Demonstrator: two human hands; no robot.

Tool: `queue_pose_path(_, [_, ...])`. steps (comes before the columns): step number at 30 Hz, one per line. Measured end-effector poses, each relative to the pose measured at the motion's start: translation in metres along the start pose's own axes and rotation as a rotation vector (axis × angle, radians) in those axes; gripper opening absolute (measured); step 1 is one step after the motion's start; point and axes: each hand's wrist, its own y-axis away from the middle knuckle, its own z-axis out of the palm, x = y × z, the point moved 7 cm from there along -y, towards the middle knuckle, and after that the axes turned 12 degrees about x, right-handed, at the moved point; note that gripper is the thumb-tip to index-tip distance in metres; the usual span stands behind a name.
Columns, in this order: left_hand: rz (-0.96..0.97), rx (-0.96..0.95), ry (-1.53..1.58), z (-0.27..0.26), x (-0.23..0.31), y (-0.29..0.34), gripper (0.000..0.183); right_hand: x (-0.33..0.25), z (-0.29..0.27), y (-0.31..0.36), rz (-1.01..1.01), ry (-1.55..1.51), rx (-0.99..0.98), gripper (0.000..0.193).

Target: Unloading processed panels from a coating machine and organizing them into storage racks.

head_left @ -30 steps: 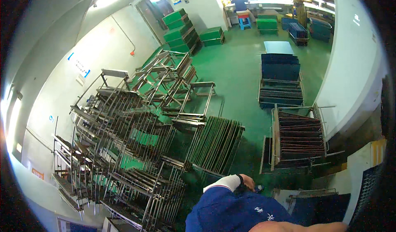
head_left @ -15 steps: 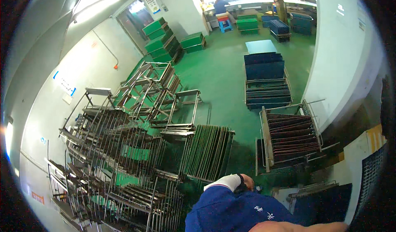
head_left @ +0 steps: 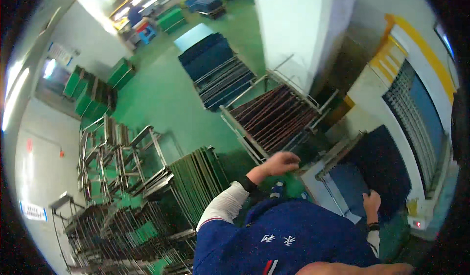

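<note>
My left hand (head_left: 281, 164), slightly blurred with loosely bent fingers, holds nothing; it is in the air near the corner of a metal rack (head_left: 243, 135) filled with thin dark reddish-edged boards (head_left: 276, 116). Further right, my right hand (head_left: 372, 202) is closed on the edge of a large dark panel (head_left: 387, 165). This panel leans at the front of a metal frame (head_left: 338, 157), beside a blue-grey panel (head_left: 348, 181). What my fingertips do behind the dark panel's edge is hidden.
A white machine with a mesh conveyor (head_left: 416, 123) stands at the right. Boards with green edges (head_left: 198, 179) and stacked empty metal racks (head_left: 117, 157) are on my left. Ahead are a rack of dark panels (head_left: 218, 74) and a white pillar (head_left: 289, 25). Green stacks (head_left: 90, 96) stand further back.
My view has turned to the right, toward the white machine. My left hand has swung out forward, and my right hand has come into view on the dark panel.
</note>
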Motion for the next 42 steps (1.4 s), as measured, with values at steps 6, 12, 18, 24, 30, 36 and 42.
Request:
queue_pose_path(6, [0.308, 0.383, -0.499, -0.035, 0.004, -0.053, 0.046, 0.007, -0.008, 0.008, 0.123, 0.047, -0.018, 0.034])
queue_pose_path(12, [0.155, 0.37, -0.893, -0.035, -0.054, -0.064, 0.068, -0.018, -0.028, 0.004, 0.112, 0.003, 0.036, 0.036])
queue_pose_path(18, [0.127, 0.331, -0.932, -0.022, -0.07, -0.072, 0.069, -0.016, -0.03, 0.001, 0.22, 0.083, -0.111, 0.036])
queue_pose_path(24, [0.159, 0.324, -0.996, -0.017, -0.061, -0.072, 0.066, -0.019, -0.037, -0.004, 0.234, 0.031, -0.061, 0.032])
queue_pose_path(30, [0.097, 0.227, -1.087, -0.009, -0.062, -0.073, 0.068, -0.013, -0.032, -0.004, 0.204, 0.062, -0.11, 0.028])
queue_pose_path(36, [0.105, 0.19, -1.145, 0.002, -0.065, -0.073, 0.07, 0.0, -0.02, 0.002, 0.161, 0.077, -0.145, 0.032])
queue_pose_path(42, [0.175, 0.213, -1.215, 0.003, -0.076, -0.073, 0.07, -0.002, -0.014, 0.004, 0.148, -0.008, -0.206, 0.032])
